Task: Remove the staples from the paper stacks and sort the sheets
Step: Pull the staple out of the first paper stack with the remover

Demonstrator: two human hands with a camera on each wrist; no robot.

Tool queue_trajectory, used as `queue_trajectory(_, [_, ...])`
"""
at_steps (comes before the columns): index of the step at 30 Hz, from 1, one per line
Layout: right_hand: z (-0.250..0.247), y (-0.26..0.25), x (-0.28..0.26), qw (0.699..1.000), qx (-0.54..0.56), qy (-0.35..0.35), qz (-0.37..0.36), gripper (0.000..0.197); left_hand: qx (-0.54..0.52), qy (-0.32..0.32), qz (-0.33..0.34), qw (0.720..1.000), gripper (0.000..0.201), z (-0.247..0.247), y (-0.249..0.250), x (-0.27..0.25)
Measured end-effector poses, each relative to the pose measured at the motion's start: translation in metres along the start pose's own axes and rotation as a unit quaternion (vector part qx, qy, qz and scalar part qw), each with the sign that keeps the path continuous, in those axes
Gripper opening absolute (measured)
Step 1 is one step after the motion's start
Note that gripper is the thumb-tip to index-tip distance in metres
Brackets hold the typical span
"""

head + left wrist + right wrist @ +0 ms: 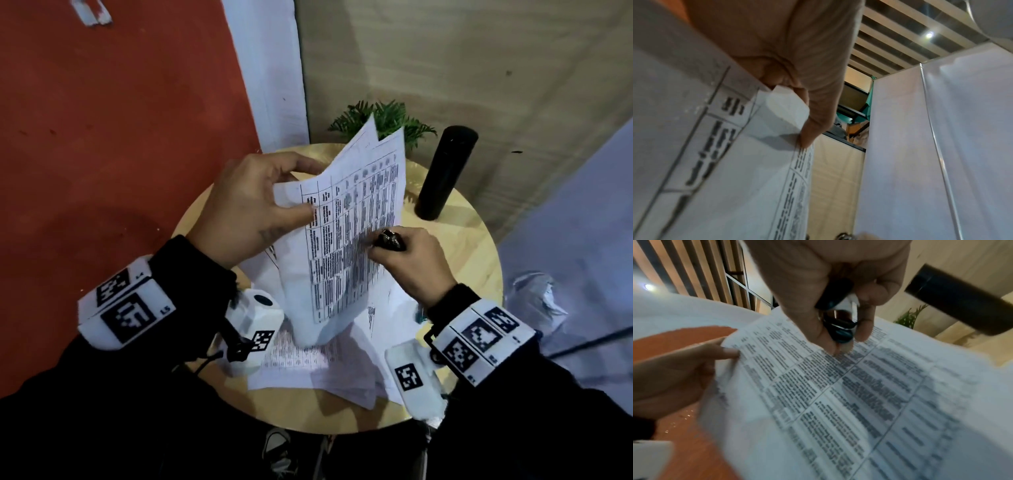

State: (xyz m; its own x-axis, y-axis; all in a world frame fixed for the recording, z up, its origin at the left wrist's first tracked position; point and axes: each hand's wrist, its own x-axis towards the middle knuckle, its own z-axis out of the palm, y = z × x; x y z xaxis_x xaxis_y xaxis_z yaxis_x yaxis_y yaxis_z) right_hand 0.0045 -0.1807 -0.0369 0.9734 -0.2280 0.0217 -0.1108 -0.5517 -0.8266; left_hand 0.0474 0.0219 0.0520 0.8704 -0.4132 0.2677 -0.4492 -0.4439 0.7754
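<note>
Your left hand (246, 209) is pinching the printed paper stack (346, 240) at its left corner, thumb on top and fingers behind, and is holding it lifted and tilted over the middle of the round table (476, 246). Your right hand (411, 263) is gripping the staple remover (388, 240), fingers curled round it, with its tip hovering just above the printed face. More loose sheets (318, 370) are lying under the stack toward the table's near edge.

The stack is bending in the air with nothing behind it, so if you are pressing the remover in here, the paper is likely giving way and tearing rather than releasing a staple. I cannot tell where the staple sits; the folded corner under your left fingers (813, 129) may be covering it. The sheets are also fanning apart at the far end, so loosening your pinch risks them sliding onto the unsorted pile. The black bottle (445, 171) standing near the table's far right edge is close enough for a swinging page to tip it.
</note>
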Motion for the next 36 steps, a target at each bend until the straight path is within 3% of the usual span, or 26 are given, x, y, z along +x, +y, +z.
queue_trajectory(4, [-0.014, 0.002, 0.012, 0.997, -0.079, 0.017, 0.009, 0.016, -0.006, -0.022, 0.006, 1.0, 0.032, -0.005, 0.002, 0.001])
queue_trajectory(7, [-0.025, 0.001, 0.023, 0.996, 0.079, 0.032, -0.014, 0.046, -0.017, -0.053, 0.012, 0.998, 0.033, -0.015, 0.002, 0.0])
queue_trajectory(9, [-0.029, 0.001, 0.029, 0.978, 0.203, -0.034, 0.02, 0.065, -0.043, -0.078, 0.02, 0.996, 0.033, -0.021, 0.002, 0.0])
queue_trajectory(10, [-0.029, 0.001, 0.031, 0.969, 0.232, -0.077, 0.036, 0.063, -0.057, -0.088, 0.023, 0.994, 0.034, -0.023, 0.002, 0.0])
queue_trajectory(12, [-0.029, -0.002, 0.037, 0.954, 0.268, -0.133, 0.032, 0.036, -0.086, -0.101, 0.026, 0.991, 0.036, -0.029, 0.0, 0.001])
queue_trajectory(17, [-0.027, -0.006, 0.037, 0.933, 0.31, -0.182, 0.033, 0.013, -0.119, -0.093, 0.031, 0.988, 0.037, -0.042, -0.006, 0.002])
queue_trajectory(19, [-0.029, -0.009, 0.036, 0.93, 0.326, -0.168, 0.033, 0.015, -0.117, -0.056, 0.037, 0.991, 0.037, -0.046, -0.007, 0.002])
queue_trajectory(23, [-0.035, -0.017, 0.041, 0.945, 0.32, -0.055, 0.024, 0.023, -0.109, 0.055, 0.047, 0.991, 0.045, -0.056, -0.016, 0.004])
queue_trajectory(27, [-0.038, -0.026, 0.046, 0.937, 0.345, 0.048, 0.026, 0.028, -0.158, 0.158, 0.0, 0.975, 0.046, -0.061, -0.032, 0.005])
queue_trajectory(29, [-0.037, -0.03, 0.049, 0.922, 0.376, 0.08, 0.04, 0.029, -0.27, 0.169, -0.056, 0.946, 0.048, -0.055, -0.045, 0.002])
queue_trajectory(32, [-0.02, -0.033, 0.052, 0.925, 0.351, 0.101, 0.099, 0.028, -0.372, 0.128, -0.142, 0.909, 0.088, -0.038, -0.064, -0.01])
queue_trajectory(34, [0.002, -0.031, 0.053, 0.931, 0.32, 0.101, 0.142, 0.028, -0.372, 0.111, -0.169, 0.906, 0.071, -0.027, -0.075, -0.018])
queue_trajectory(36, [0.025, -0.027, 0.054, 0.939, 0.289, 0.084, 0.167, 0.028, -0.335, 0.132, -0.181, 0.915, 0.032, -0.024, -0.092, -0.02])
